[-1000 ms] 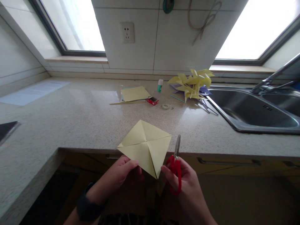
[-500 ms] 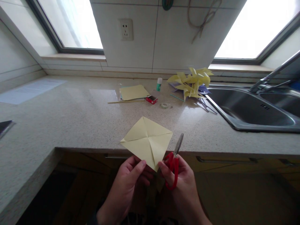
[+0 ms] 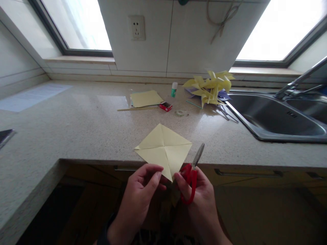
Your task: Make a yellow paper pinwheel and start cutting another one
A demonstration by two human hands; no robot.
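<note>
A pale yellow paper square with two diagonal creases is held over the counter's front edge. My left hand pinches its near corner from the left, fingers curled. My right hand touches the same corner with its fingertips while its fingers sit in the red handles of a pair of scissors. The scissor blades are together and point up and to the right, beside the paper's right edge.
On the speckled counter lie a stack of yellow sheets, a thin stick, a small red box, a glue stick, a tape roll and yellow paper pinwheels. A steel sink is at right.
Both hands and the paper have shifted slightly right and up. My left hand moved closer to the paper's near corner. The scissors tilted more to the right.
</note>
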